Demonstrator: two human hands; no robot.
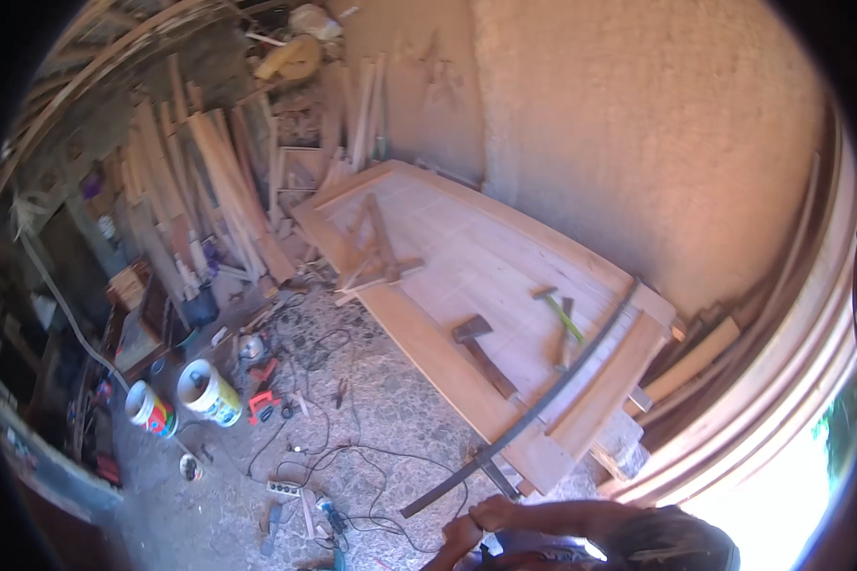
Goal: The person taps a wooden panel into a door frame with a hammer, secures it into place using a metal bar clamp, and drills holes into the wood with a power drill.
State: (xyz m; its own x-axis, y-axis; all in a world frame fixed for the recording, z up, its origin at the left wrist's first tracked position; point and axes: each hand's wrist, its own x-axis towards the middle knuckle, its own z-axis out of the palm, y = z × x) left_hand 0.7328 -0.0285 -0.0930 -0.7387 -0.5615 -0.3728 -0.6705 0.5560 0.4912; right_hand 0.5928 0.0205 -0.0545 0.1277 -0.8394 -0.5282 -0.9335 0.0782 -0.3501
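Observation:
A long dark bar clamp (533,411) lies across the near end of a wooden door-like panel (428,357), its bar jutting past the panel's left edge. Close together at the bottom, my left hand (461,533) and my right hand (493,513) are both closed at the clamp's lower jaw, apparently around its screw handle, which they mostly hide. On the panel rest a mallet (472,329) with a wooden handle and a hammer (564,314) with a green handle. Beside the latter is a narrow tool (566,354), too blurred to name.
An angled wooden piece (381,249) sits at the panel's far end. Cables and a power strip (284,488) lie on the floor, near a power tool (331,519). Two buckets (209,395) stand left. Boards (229,181) lean at the back; more timber (762,428) lines the right.

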